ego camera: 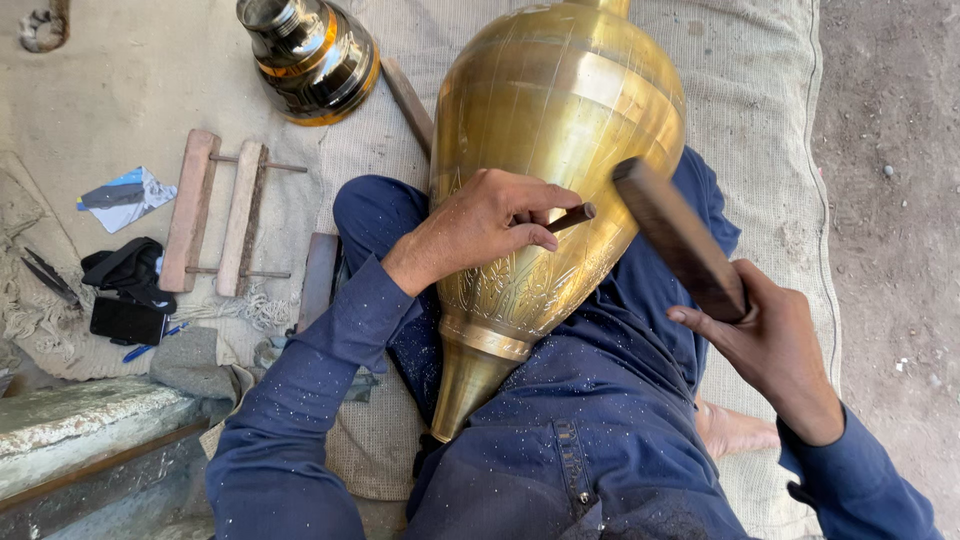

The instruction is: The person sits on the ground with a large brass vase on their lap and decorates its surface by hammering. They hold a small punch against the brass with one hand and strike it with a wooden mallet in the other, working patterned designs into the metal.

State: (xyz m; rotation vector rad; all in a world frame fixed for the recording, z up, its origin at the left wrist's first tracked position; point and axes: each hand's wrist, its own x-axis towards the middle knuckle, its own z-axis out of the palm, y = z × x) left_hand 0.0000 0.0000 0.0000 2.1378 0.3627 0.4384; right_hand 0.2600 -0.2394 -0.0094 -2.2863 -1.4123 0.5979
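1. The brass vase [555, 120] is polished yellow metal, glossy, with finely engraved patterning on its lower body.
2. Beside the vase, the mallet [680, 238] is dark, matt wood.
3. Under the vase, the mat [740, 60] is coarse woven cloth.
4. Left of the vase, the smaller vessel [310, 55] is shiny dark metal.

Brass vase [556, 120] top cut off; chisel [570, 217] tip hidden behind left hand [480, 225].

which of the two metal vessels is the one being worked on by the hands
The large plain brass vase lying across the lap, under the left hand and its chisel. The smaller dark, gold-banded vessel stands untouched on the cloth beyond.
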